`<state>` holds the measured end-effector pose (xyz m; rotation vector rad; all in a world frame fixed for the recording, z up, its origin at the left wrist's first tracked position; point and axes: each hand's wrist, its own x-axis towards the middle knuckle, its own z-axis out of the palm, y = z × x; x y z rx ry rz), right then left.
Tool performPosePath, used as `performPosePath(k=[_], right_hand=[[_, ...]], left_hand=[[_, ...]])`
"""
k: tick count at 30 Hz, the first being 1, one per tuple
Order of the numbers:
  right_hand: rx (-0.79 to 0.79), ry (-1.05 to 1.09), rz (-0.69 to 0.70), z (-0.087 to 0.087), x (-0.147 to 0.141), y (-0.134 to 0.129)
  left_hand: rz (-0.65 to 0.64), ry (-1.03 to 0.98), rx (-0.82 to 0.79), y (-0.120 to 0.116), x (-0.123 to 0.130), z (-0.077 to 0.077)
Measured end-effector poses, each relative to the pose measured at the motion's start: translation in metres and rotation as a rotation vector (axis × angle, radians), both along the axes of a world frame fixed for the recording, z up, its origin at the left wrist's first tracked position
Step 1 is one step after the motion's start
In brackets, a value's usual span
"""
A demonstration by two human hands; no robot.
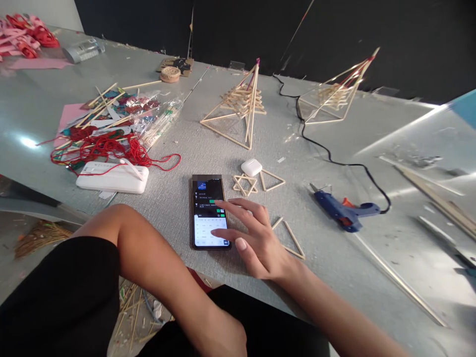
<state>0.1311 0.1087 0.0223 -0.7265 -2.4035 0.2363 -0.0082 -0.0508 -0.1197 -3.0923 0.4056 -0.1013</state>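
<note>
A smartphone (211,213) lies flat on the table, its lit screen showing a chat and a keyboard. Over its right side reaches my right hand (256,233), open, with fingers stretched out and one fingertip at the keyboard. Nothing is held in it. My left forearm crosses below the table edge; my left hand (229,331) is bent down at the lap, its fingers hidden. Close to the right hand are a small stick star (245,185), a stick triangle (272,180) and another triangle (294,240) partly covered by the hand. A white earbud case (252,167) touches the star.
A blue glue gun (344,210) with a black cord lies at right, a clear glue stick (399,280) below it. Behind stand two stick pyramids (250,111). At left are a white power bank (111,177), red yarn (111,148), sticks and plastic bags.
</note>
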Motion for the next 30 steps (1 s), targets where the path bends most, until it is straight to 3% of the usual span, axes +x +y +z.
performPosePath(k=[23, 30], right_hand=[[0.041, 0.016, -0.031, -0.002, -0.004, 0.001], [0.081, 0.114, -0.137, 0.000, -0.002, 0.000]], left_hand=[[-0.008, -0.019, 0.052, -0.005, -0.001, -0.008], [0.029, -0.029, 0.064, -0.011, 0.007, -0.015]])
